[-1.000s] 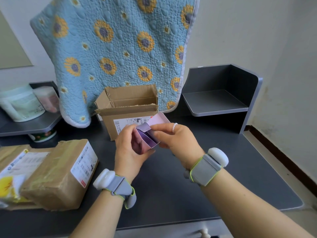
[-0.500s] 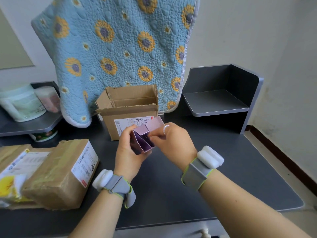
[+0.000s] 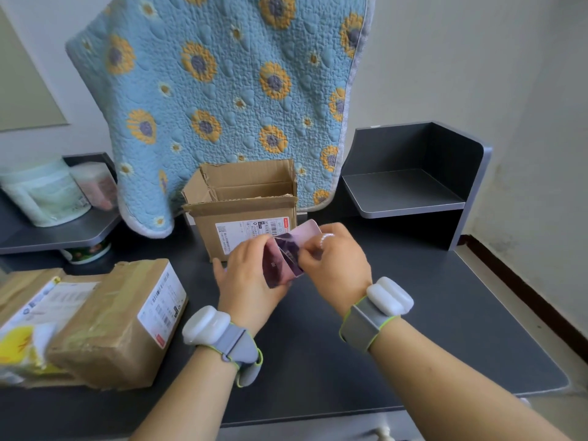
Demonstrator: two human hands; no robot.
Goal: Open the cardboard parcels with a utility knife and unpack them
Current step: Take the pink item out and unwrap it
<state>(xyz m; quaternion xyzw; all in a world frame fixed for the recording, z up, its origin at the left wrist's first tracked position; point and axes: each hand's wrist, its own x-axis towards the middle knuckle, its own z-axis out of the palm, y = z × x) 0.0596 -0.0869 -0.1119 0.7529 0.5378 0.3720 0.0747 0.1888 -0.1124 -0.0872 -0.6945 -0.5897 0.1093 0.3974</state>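
Observation:
A small pink-purple carton (image 3: pixel 280 265) is held above the dark desk, its lid flap raised at the top right. My left hand (image 3: pixel 248 278) grips the carton's body from the left and below. My right hand (image 3: pixel 334 265) pinches at its open top end, fingers curled at the opening. Just behind stands an opened cardboard parcel (image 3: pixel 245 211) with its flaps up and a shipping label on the front. A taped, sealed cardboard parcel (image 3: pixel 117 323) lies at the left. No utility knife is in view.
More packages, one with yellow print (image 3: pixel 19 348), lie at the far left edge. A blue sunflower quilt (image 3: pixel 222 90) hangs behind the open parcel. A grey shelf unit (image 3: pixel 413 186) stands at the back right; tubs (image 3: pixel 44 192) sit on a left shelf. The desk's front edge is near.
Both hands have lifted the small carton slightly and moved it closer to the open parcel. My right hand's fingers have moved onto the carton's open end.

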